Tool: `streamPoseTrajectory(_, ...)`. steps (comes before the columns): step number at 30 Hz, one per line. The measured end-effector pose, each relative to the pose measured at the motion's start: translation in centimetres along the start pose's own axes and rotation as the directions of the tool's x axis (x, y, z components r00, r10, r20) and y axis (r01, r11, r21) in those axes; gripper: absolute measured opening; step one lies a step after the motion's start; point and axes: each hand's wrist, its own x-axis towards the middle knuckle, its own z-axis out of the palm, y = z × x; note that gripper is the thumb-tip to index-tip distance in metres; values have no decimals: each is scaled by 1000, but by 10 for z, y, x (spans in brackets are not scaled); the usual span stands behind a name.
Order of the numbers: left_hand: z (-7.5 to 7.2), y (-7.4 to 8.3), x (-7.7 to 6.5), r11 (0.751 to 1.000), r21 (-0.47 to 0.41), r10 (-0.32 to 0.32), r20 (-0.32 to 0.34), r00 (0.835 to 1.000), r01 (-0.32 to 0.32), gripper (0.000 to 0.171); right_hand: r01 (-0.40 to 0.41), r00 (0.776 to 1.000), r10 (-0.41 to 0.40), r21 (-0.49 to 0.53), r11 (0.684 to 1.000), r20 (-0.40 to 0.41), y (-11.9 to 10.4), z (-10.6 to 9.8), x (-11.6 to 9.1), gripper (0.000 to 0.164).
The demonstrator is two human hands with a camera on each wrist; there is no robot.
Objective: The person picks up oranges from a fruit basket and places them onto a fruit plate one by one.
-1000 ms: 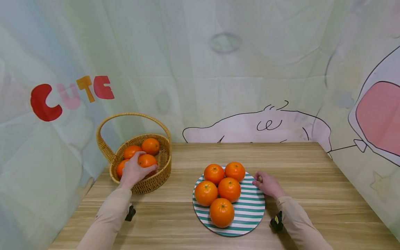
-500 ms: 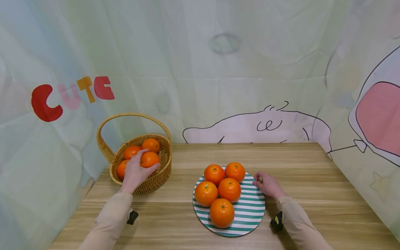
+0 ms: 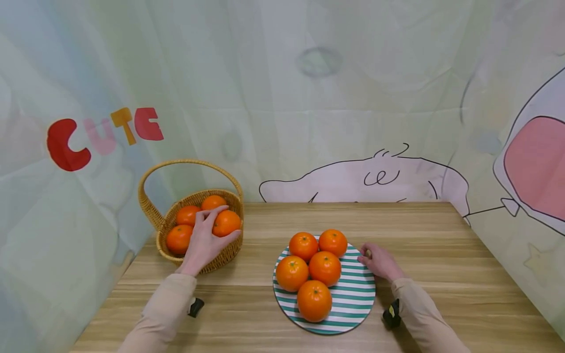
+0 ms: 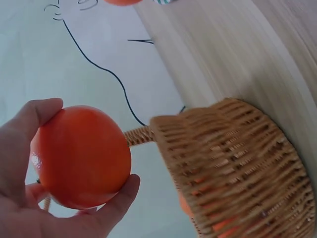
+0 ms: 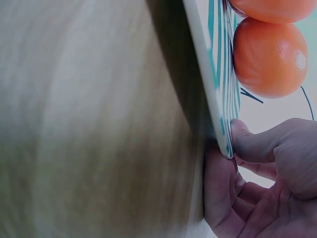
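My left hand (image 3: pixel 206 240) grips an orange (image 3: pixel 227 223) between thumb and fingers, over the right side of the wicker basket (image 3: pixel 220 257). In the left wrist view the held orange (image 4: pixel 84 156) appears above the basket's rim, with the woven wall (image 4: pixel 237 163) beside it. Three more oranges, one of them at the front left (image 3: pixel 178 239), lie inside the basket. My right hand (image 3: pixel 380 261) pinches the right edge of a green-and-white striped plate (image 3: pixel 353 294); the right wrist view has the thumb on top of the rim (image 5: pixel 225 141) and curled fingers beneath.
Several oranges (image 3: pixel 324 268) sit grouped on the plate's left half. The basket's tall arched handle (image 3: pixel 190 162) rises over its opening. A printed cloth (image 3: pixel 282 98) hangs behind and beside the wooden table (image 3: pixel 247 314).
My left hand has lifted the orange from among the others and moved it up and right toward the basket's rim. The right hand and the plate stay in place.
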Motion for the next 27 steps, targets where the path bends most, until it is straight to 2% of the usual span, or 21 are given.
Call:
streamPoseTrajectory(11, 11, 18, -6, 999, -17, 50, 18, 999, -50, 65, 6, 1000, -6, -2, 1000, -6, 0, 0, 0, 11)
streamPoseTrajectory(16, 16, 25, -8, 999, -7, 54, 29, 998, -53, 65, 13, 1000, -13, -8, 1000, -13, 1, 1, 0, 11)
streamPoseTrajectory(21, 23, 34, -11, 998, -11, 62, 56, 997, -61, 65, 18, 1000, -18, -7, 1000, -10, 1, 1, 0, 11)
streamPoseTrajectory(27, 33, 44, -15, 994, -39, 103, 82, 991, -100, 64, 11, 1000, -11, -1, 1000, -4, 0, 0, 0, 12)
